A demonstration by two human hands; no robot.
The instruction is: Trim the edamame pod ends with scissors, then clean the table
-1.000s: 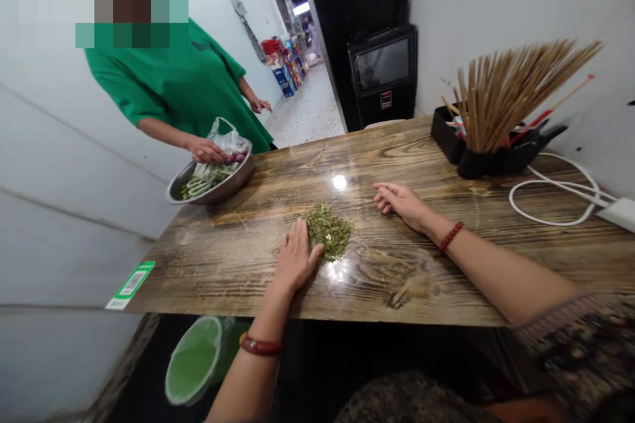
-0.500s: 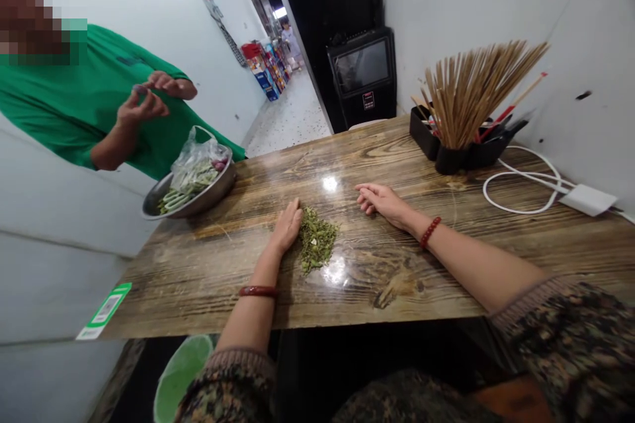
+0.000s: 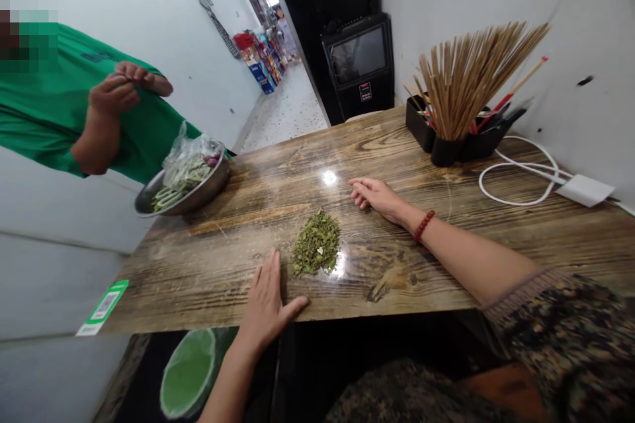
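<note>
A loose heap of dried green leaf bits lies on the wooden table, with a small pale piece among it. My left hand is open at the table's near edge, just left of and nearer than the heap. Its fingers point forward and the thumb stretches to the right; it holds nothing. Beyond the heap to the right, my right hand rests on its side with fingers loosely curled in. Nothing shows in it, though its palm is partly hidden. A red bead bracelet circles that wrist.
At the left, a person in a green shirt stands behind a metal bowl of green vegetables and a plastic bag. A black holder with skewers stands back right, beside a white cable. A green bin sits below the table.
My left hand has left the heap's left side and come back toward me, its thumb now spread. The heap looks wider. My right hand stays about where it was.
</note>
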